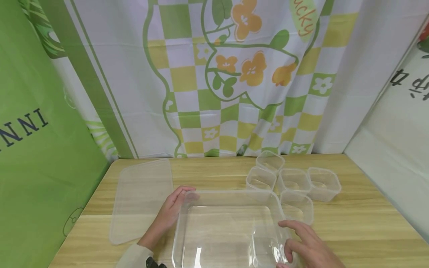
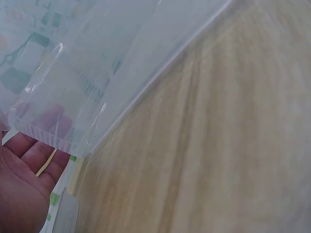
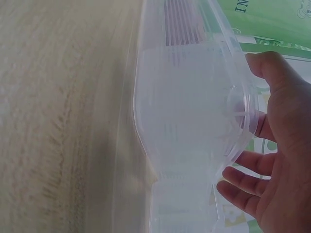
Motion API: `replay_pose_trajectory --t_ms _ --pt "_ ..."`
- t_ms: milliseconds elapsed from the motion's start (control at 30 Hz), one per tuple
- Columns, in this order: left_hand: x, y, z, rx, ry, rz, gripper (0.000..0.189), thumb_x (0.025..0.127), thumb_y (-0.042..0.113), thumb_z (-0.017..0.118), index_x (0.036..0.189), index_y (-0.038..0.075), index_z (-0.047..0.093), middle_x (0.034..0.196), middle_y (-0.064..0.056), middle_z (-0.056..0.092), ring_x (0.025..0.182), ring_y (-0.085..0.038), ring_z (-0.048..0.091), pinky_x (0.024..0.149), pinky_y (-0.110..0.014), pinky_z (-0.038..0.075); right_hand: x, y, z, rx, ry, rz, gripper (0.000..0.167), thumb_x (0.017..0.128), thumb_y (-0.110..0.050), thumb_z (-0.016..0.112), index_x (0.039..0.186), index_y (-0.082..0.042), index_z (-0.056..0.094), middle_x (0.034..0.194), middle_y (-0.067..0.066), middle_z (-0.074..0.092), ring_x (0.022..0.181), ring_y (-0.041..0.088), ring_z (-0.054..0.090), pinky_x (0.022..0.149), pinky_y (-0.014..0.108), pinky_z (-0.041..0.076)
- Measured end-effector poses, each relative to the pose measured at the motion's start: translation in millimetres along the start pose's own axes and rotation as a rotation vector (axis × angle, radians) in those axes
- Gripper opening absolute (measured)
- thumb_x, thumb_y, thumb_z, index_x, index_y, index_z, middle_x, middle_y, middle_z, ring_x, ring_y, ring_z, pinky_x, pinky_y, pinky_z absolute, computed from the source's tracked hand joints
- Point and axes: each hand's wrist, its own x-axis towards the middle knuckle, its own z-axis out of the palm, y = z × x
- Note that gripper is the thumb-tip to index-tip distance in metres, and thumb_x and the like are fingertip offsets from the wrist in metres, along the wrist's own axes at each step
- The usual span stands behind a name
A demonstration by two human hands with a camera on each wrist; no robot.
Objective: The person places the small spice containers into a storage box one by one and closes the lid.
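A large clear plastic container stands at the table's front, its near side cut off by the frame's edge. At its far left corner, my left hand grips the rim; in the left wrist view the fingers lie against the outside wall. My right hand is at the container's right rim, fingers bent loosely and spread. The right wrist view shows its thumb by a clear rim. Inside the large container, at the right, sits a small clear box, partly cut off.
Several small clear boxes stand grouped beyond the right rim, the closest being one box beside the large container. A flat translucent lid lies on the wooden table at the left. A patterned curtain hangs behind the table.
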Motion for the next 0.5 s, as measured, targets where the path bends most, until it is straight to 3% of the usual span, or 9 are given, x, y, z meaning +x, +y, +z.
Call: replay_pose_trajectory --t_ms 233,500 --pt "-0.8 0.9 0.4 0.021 0.03 0.033 0.035 0.115 0.016 0.032 0.131 0.003 0.06 0.132 -0.016 0.065 0.128 -0.036 0.056 0.112 -0.063 0.034 -0.1 -1.6 -0.6 0.004 0.002 0.009 0.048 0.071 -0.042 0.094 0.082 -0.039 0.048 0.14 0.006 0.057 0.126 0.023 0.049 0.103 0.017 0.028" --pt "-0.9 0.6 0.0 0.025 0.029 0.019 0.034 0.115 0.017 0.033 0.131 0.005 0.061 0.138 -0.017 0.06 0.133 -0.035 0.052 0.113 -0.062 0.033 1.5 -1.0 -2.7 -0.004 -0.006 -0.002 0.045 0.073 -0.046 0.092 0.083 -0.039 0.049 0.139 0.005 0.057 0.126 0.023 0.049 0.105 0.016 0.028"
